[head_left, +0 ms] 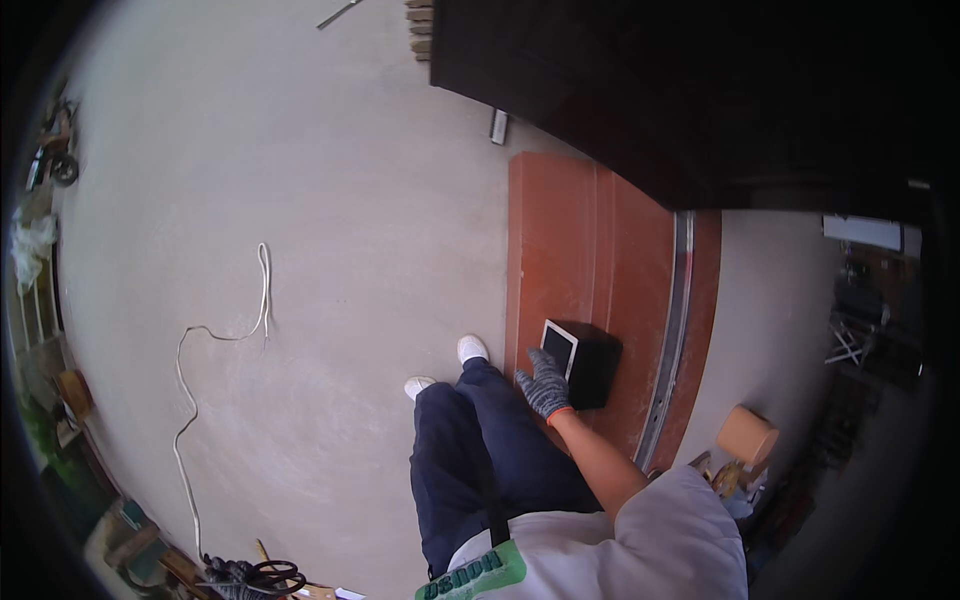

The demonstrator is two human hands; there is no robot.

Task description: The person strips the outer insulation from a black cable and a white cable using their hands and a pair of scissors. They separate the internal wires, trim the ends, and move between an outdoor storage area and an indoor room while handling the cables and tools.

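Note:
My right hand (546, 386), in a grey knit glove with an orange cuff, reaches forward from the lower right with its fingers apart. It appears to hold nothing. Just beyond it, a black box (596, 368) with a pale-framed dark front face rests on the red-brown step (560, 240). The fingers overlap the near edge of that face in view; whether they touch it I cannot tell. My left hand does not show in the picture.
A pale cord (182, 420) snakes over the grey floor (340, 200) to my left. A metal track (668, 350) runs along the step. A large dark panel (700, 100) fills the upper right. Beyond the track stands a tan box (746, 434). Clutter lines the left edge.

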